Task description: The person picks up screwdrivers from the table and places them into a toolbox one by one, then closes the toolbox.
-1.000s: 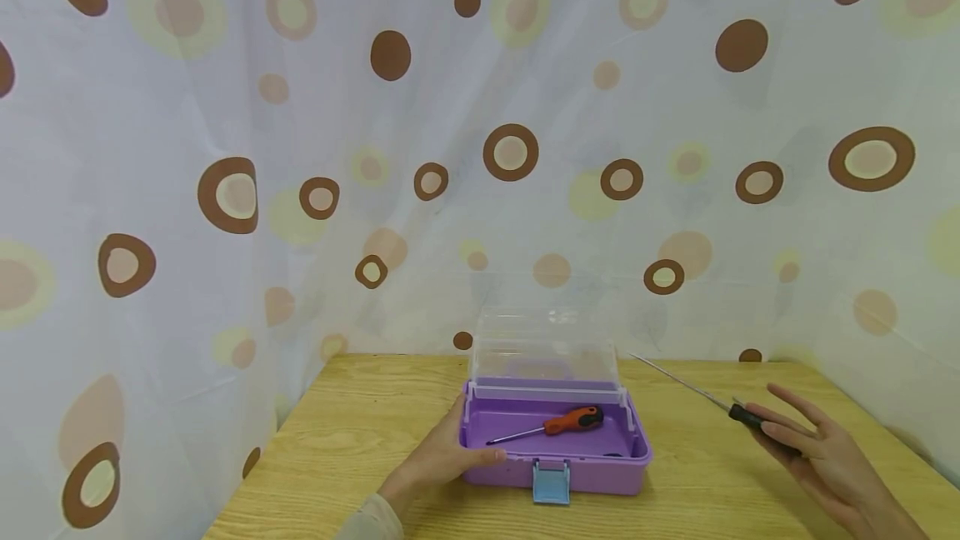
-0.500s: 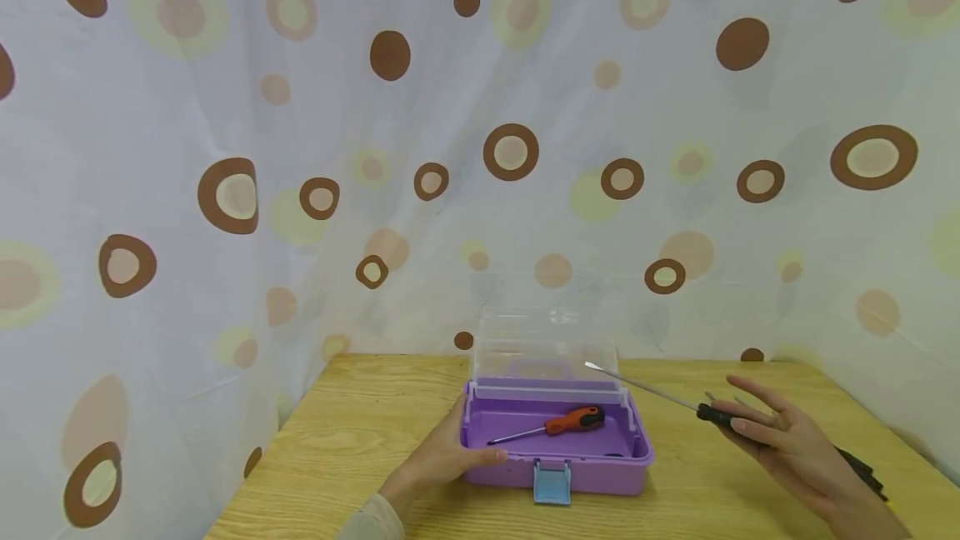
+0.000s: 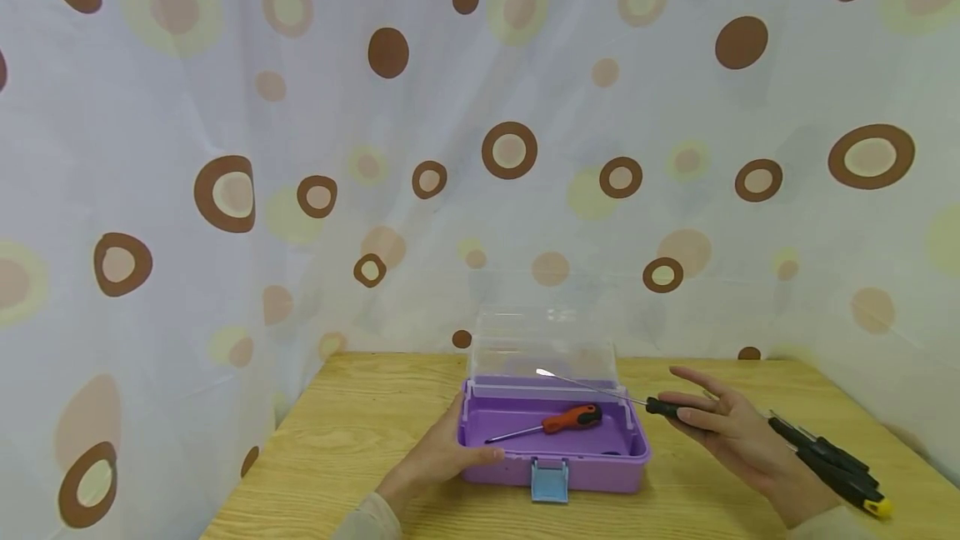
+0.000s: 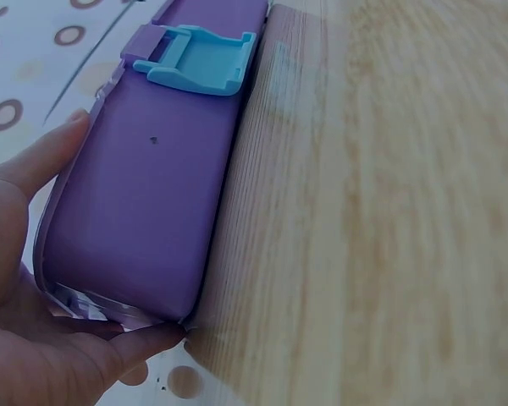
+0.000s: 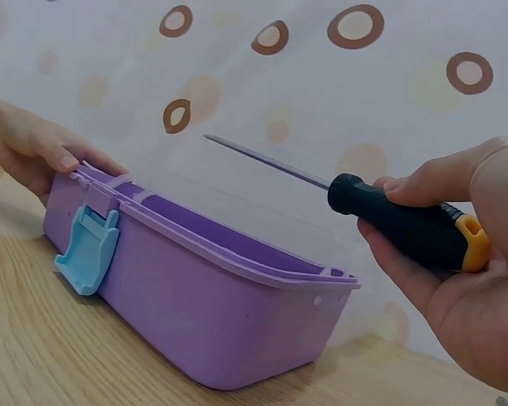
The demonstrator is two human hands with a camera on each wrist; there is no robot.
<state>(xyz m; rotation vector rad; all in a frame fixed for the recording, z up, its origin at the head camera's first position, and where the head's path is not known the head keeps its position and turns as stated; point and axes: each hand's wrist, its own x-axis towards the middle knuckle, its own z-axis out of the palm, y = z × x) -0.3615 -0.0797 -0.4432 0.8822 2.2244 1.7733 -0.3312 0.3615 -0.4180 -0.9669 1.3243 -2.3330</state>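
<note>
A purple plastic toolbox [image 3: 592, 475] stands on the table with its clear lid [image 3: 547, 352] raised at the back. Its blue latch [image 5: 89, 249] hangs down in front. My left hand [image 3: 441, 455] holds the box's left end, thumb over the front rim and fingers against the end wall [image 4: 135, 194]. Inside lies a screwdriver with a red-and-black handle [image 3: 572, 419]. My right hand [image 3: 738, 437] pinches another screwdriver [image 5: 398, 216] by its black handle with a yellow end. Its shaft points left, above the box's opening. A small dark object lies in the box's front right corner, mostly hidden.
Several dark-handled tools, apparently screwdrivers [image 3: 836, 463], one with a yellow end, lie on the wooden table [image 3: 360, 423] right of my right forearm. A dotted curtain [image 3: 420, 123] hangs behind the table and along its sides.
My right hand has moved left with the screwdriver, bringing its shaft over the toolbox. The tools on the right have come into fuller view. My left hand and the box have stayed put.
</note>
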